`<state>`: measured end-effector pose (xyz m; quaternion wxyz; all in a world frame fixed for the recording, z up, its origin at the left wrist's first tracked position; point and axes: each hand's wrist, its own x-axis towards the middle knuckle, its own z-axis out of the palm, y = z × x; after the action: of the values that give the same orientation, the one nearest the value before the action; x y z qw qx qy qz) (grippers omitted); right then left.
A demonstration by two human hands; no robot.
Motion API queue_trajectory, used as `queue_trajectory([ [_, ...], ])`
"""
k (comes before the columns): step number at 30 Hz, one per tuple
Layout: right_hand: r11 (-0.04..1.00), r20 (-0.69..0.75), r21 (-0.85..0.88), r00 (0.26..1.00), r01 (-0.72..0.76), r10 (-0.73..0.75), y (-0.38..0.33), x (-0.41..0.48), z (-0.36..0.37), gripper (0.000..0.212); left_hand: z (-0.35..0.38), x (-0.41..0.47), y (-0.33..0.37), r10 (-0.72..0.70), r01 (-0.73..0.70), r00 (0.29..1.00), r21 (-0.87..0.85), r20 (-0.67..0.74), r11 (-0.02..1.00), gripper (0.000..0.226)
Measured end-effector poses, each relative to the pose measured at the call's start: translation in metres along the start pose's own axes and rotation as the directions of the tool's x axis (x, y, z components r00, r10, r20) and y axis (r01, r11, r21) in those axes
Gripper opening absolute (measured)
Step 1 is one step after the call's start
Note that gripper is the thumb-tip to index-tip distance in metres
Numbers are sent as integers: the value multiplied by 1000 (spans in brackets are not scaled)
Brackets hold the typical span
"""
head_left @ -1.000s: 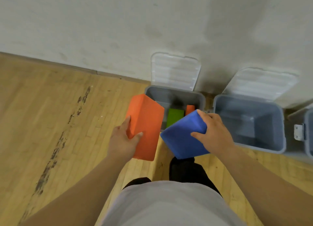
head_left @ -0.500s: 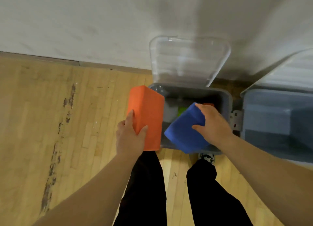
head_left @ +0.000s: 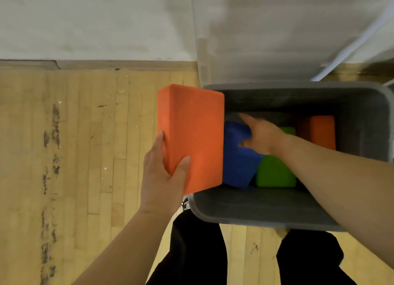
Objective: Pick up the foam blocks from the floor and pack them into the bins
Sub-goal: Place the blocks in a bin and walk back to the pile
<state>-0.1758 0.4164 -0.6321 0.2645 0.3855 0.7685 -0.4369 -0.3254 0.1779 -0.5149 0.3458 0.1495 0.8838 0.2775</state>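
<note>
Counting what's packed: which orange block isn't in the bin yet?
The orange block the left hand grips, at the bin's left edge; the other orange block sits inside, far right.

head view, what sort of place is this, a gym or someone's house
Probably a gym or exercise studio, though that's not certain: a scuffed pale wooden strip floor meets a bare white wall, and a grey plastic storage bin holds rectangular foam blocks in blue, green and orange.

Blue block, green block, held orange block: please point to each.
blue block (head_left: 236, 169), head view, lower part of its face.
green block (head_left: 275, 173), head view, middle of its top face.
held orange block (head_left: 191, 135), head view, middle of its broad face.
</note>
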Motion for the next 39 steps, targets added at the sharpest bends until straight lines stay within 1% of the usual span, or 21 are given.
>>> queue_trajectory([
  [1, 997, -15, 78, 1000, -6, 8, 1, -2, 6, 108, 2, 2, -2, -5, 5, 1000, -4, 17, 1000, 81],
  [2, 979, -33, 201, 999, -19, 26, 1, -9, 11, 109, 4, 2, -3, -12, 13, 999, -8, 34, 1000, 81],
  [3, 931, -39, 364, 998, -38, 56, -1, -20, 16, 110, 5, 1, -1, -19, 19, 999, -16, 46, 1000, 80],
  [4, 839, -25, 541, 996, -55, 82, -4, -33, 20, 110, 7, -1, 2, -21, 22, 998, -22, 54, 1000, 79],
  [5, 727, -2, 684, 996, -64, 89, -8, -50, 24, 110, 9, -4, 6, -24, 26, 998, -31, 66, 999, 79],
  [6, 640, 17, 765, 996, -65, 82, -10, -66, 26, 110, 12, -7, 12, -28, 32, 996, -42, 82, 999, 78],
  [7, 597, 22, 800, 998, -58, 67, -9, -81, 28, 110, 15, -11, 18, -28, 35, 994, -57, 105, 998, 77],
  [9, 587, 1, 809, 1000, -13, 22, -4, -108, 29, 108, 25, -18, 30, -20, 33, 988, -87, 155, 996, 76],
  [11, 611, -53, 791, 998, 32, 18, 6, -127, 26, 105, 40, -24, 41, 2, 17, 979, -89, 205, 996, 74],
  [13, 637, -105, 771, 988, 10, 111, 18, -143, 18, 106, 59, -27, 51, -1, 14, 970, -50, 244, 999, 76],
  [14, 672, -138, 741, 978, -5, 158, 26, -148, 14, 108, 71, -26, 55, -7, 13, 966, -21, 259, 1000, 76],
  [17, 807, -210, 589, 955, -48, 211, 54, -157, 6, 104, 112, -23, 64, -30, 16, 944, 45, 329, 999, 75],
  [19, 873, -236, 477, 943, -100, 237, 75, -159, 3, 101, 140, -20, 68, -45, 18, 926, 74, 375, 997, 76],
  [24, 941, -236, 294, 941, -168, 242, 128, -138, 7, 98, 206, -12, 61, -103, 50, 890, 129, 444, 990, 82],
  [26, 971, -257, 128, 939, -201, 229, 145, -125, 11, 94, 230, -6, 50, -114, 42, 876, 162, 469, 986, 88],
  [28, 960, -283, -108, 934, -257, 218, 159, -113, 17, 87, 252, -1, 36, -119, 6, 860, 225, 496, 974, 97],
  [30, 925, -280, -246, 935, -291, 220, 170, -103, 26, 85, 270, 4, 24, -112, -41, 850, 278, 514, 960, 102],
  [33, 914, -261, -265, 935, -308, 240, 185, -92, 35, 83, 287, 13, 9, -86, -101, 863, 337, 498, 936, 99],
  [35, 917, -277, -263, 933, -301, 228, 192, -88, 39, 82, 289, 17, 2, -24, -161, 885, 354, 465, 921, 95],
  [37, 919, -285, -258, 932, -298, 222, 195, -88, 43, 83, 283, 18, -5, 68, -255, 911, 427, 406, 867, 87],
  [39, 917, -287, -262, 932, -299, 222, 195, -90, 46, 84, 273, 23, -14, 120, -281, 936, 494, 332, 823, 83],
])
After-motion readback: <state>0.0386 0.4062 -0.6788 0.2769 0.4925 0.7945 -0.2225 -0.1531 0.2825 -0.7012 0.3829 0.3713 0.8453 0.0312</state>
